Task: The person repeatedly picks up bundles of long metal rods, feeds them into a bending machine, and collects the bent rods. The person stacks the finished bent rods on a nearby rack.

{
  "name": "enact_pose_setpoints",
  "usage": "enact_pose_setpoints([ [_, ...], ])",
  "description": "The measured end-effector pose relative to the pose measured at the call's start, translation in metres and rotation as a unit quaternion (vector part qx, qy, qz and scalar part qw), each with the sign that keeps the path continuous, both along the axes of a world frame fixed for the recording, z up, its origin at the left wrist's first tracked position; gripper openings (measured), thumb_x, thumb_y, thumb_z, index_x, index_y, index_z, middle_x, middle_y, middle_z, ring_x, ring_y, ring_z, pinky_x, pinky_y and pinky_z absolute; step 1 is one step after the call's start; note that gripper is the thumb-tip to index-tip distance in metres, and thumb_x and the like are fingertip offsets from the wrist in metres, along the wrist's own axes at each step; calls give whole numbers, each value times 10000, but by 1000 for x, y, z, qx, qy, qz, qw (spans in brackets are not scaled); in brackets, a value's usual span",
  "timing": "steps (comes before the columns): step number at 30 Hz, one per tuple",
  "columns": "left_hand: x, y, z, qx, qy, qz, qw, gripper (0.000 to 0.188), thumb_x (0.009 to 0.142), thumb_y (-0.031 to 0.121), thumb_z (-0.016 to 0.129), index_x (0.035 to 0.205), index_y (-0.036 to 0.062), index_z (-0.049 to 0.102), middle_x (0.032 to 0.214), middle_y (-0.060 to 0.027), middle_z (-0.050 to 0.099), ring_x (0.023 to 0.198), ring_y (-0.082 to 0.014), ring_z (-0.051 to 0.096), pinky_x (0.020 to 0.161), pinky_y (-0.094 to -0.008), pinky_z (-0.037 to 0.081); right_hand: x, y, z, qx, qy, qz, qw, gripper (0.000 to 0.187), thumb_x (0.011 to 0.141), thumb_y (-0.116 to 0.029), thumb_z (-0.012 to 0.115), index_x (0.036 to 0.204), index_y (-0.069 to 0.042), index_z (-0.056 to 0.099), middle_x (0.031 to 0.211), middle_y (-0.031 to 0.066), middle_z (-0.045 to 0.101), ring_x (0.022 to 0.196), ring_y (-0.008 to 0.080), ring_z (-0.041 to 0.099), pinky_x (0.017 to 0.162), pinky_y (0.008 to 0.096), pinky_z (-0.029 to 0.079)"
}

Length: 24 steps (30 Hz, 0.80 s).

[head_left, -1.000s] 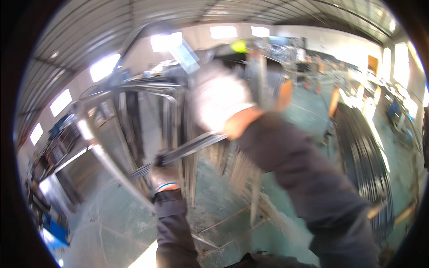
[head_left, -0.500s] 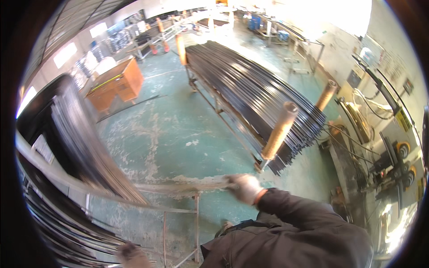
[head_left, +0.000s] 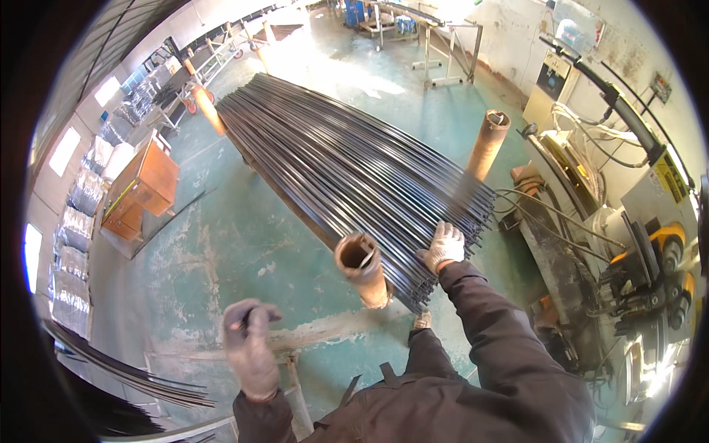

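My right hand (head_left: pixel 445 245), in a pale work glove, lies on the near end of a wide stack of long black bars (head_left: pixel 332 177). Its fingers stretch forward over the bars and its thumb stands apart. A dark blurred streak rises just beyond the fingertips; I cannot make out what it is. My left hand (head_left: pixel 253 351), also gloved and slightly blurred, is raised above the floor left of the stack, fingers loosely bent and apart, holding nothing. Brown tube-covered posts (head_left: pixel 362 269) stand at the stack's corners, one between my hands.
A machine with hoses and yellow-black parts (head_left: pixel 653 258) stands close on the right. Low on the left, thin dark strips (head_left: pixel 133 369) hang over a rack. Further off are a wooden desk (head_left: pixel 144 188), wrapped bundles (head_left: pixel 72 258) along the wall and a metal-framed table (head_left: pixel 450 52).
My right hand has moved forward and right onto the bars. My left hand has risen from the strips at the lower left. The view has shifted, and the large upright bundle at left has left it.
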<state>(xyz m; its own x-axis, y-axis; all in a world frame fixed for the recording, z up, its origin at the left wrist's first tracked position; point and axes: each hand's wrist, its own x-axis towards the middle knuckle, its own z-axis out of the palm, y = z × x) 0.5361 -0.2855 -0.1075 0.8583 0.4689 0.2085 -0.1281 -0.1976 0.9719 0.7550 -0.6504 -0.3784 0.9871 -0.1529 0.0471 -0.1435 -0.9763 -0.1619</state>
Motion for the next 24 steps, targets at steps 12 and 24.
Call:
enact_pose_setpoints([
  [12,162,-162,-27,168,29,-75,983,202,1032,-59,749,1219,11,721,1102,-86,732,954,-157,693,887,-335,585,98,-21,-9,79,192,158,965,324,943,-356,848,1076,-61,851,1094,205,853,1058,377,839,902,496,674],
  [24,175,-217,-94,40,173,-341,923,160,1022,50,802,1170,-7,785,1039,-106,817,917,-168,776,847,-330,635,142,-52,43,211,332,155,906,554,881,-524,961,995,3,835,952,186,825,864,304,784,846,451,627],
])
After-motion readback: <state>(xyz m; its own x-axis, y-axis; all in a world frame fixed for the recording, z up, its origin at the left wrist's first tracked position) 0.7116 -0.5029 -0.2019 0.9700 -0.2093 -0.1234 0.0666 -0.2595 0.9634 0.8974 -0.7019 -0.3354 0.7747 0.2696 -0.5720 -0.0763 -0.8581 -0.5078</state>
